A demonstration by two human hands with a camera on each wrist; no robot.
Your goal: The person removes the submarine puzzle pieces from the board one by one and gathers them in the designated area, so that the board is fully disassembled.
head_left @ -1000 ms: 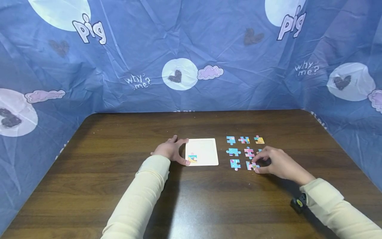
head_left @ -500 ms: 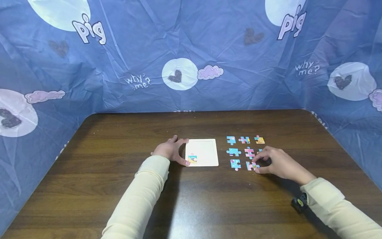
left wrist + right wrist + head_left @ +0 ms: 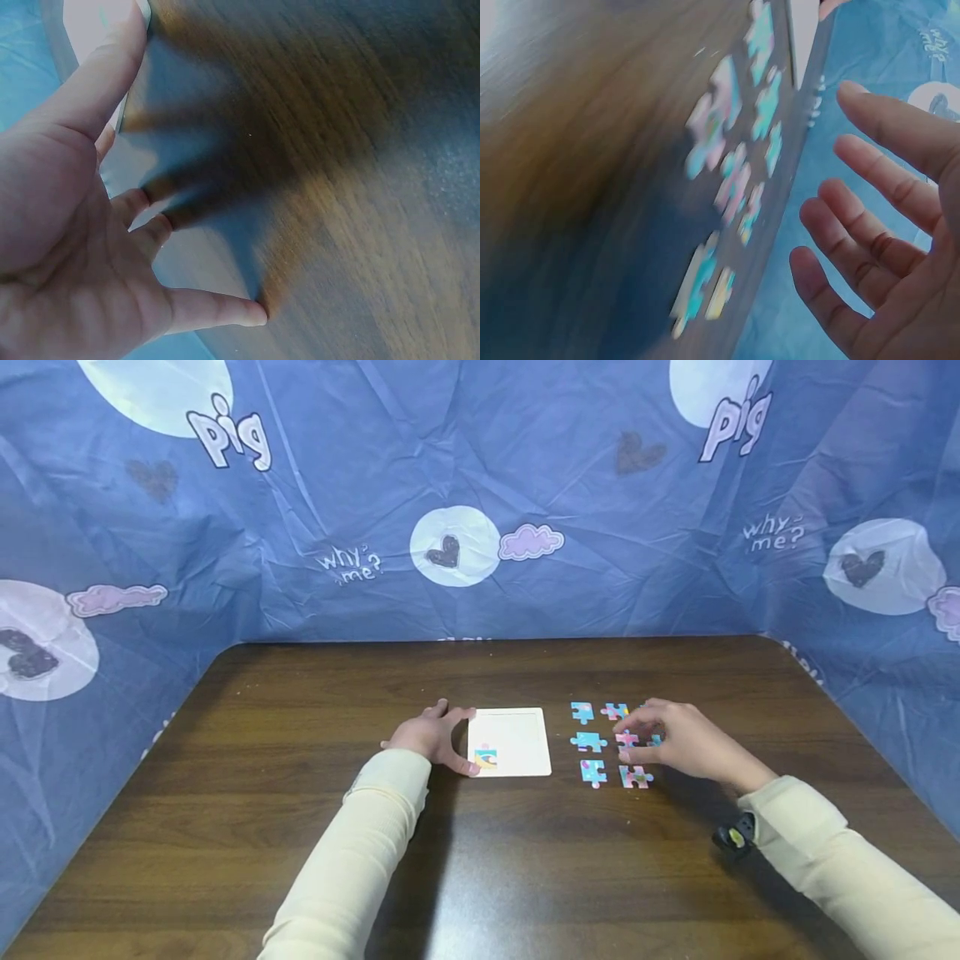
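My left hand [image 3: 423,739] rests on the table against the left side of a white square puzzle tray [image 3: 517,735]. In the left wrist view its thumb [image 3: 97,90] lies along the tray's edge and the other fingers are spread. One yellow-and-blue jigsaw piece [image 3: 487,760] sits in the tray's lower left corner. My right hand [image 3: 690,743] hovers over the right part of the loose jigsaw pieces, partly covering some. Its fingers [image 3: 885,180] are loosely bent in the right wrist view, holding nothing. Below it lies a pink jigsaw piece [image 3: 636,777].
Several blue and pink jigsaw pieces, among them a blue one [image 3: 592,772], lie in rows right of the tray. A brown wooden table [image 3: 525,877] bears everything. Blue printed cloth [image 3: 480,452] hangs behind the table and at both sides.
My right hand has left the pink jigsaw piece in the front row and moved up and away, over the middle and back rows. The left hand and tray hold their place.
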